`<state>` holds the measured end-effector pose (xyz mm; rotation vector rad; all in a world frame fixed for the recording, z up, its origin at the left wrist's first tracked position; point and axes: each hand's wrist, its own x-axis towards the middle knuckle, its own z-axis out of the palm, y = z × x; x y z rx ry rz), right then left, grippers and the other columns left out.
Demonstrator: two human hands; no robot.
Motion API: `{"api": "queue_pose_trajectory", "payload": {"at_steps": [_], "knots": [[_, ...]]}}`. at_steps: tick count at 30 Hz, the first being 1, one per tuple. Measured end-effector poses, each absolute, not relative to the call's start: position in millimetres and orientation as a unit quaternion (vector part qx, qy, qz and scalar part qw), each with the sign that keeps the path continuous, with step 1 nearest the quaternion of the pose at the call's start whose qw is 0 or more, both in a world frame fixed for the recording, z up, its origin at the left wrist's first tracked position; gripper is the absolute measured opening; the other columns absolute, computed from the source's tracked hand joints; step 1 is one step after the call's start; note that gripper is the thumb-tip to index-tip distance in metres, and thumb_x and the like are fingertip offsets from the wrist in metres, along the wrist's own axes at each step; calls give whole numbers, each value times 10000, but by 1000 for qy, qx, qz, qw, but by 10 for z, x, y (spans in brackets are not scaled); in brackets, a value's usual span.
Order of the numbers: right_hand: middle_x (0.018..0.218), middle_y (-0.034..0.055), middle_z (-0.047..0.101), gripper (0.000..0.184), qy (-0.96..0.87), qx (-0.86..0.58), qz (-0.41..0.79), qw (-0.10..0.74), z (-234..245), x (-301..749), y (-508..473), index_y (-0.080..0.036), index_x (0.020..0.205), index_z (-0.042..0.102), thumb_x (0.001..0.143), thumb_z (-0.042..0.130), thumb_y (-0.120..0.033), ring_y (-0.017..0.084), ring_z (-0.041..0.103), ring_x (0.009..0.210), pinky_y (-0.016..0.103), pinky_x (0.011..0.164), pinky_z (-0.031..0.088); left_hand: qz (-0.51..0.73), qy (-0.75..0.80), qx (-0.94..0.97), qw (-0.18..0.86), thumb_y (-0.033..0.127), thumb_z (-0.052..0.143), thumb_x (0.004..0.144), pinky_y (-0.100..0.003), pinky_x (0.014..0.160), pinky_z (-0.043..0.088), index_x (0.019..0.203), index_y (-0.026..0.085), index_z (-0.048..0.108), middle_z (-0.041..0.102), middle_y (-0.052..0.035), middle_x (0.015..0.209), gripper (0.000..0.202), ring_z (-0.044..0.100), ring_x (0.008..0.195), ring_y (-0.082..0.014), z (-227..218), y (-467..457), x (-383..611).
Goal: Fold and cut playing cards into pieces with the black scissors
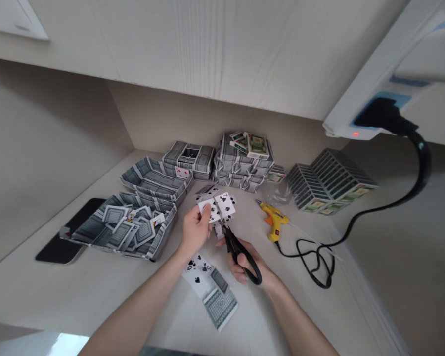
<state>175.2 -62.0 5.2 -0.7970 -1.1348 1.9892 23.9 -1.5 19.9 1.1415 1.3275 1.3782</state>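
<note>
My left hand (196, 228) pinches a white playing card (225, 202) with black spades, a 7 in its corner. In my right hand (250, 262) is a pair of black-handled scissors (238, 247), its blades at the card, where a slit runs between two parts. More cards lie on the table beneath the cut. Nearer to me, between my forearms, are loose spade cards (198, 277), a small patterned piece (219, 280) and a card lying back up (220, 307).
At left, a card-made tray (152, 254) holds several cards, beside an empty-looking tray (154, 180) and a dark phone (59, 249). Card-covered boxes (241, 165) stand behind. To the right are a yellow glue gun (275, 221), its looping cord (319, 267) and stacked card boxes (341, 173).
</note>
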Motion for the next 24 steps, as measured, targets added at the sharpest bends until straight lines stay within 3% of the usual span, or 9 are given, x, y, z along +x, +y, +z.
{"api": "queue_pose_trajectory", "payload": {"at_steps": [24], "knots": [[402,-100,407,679,-442,-333,750,361,20,1736,-636,-111,1098,462,629,627,-573,48,323,251,165,244,264,554,536,442,459,438,497,757,-170,277,235,622,175,461,391,88,329,298,345,239,-63,196,-13,253]]}}
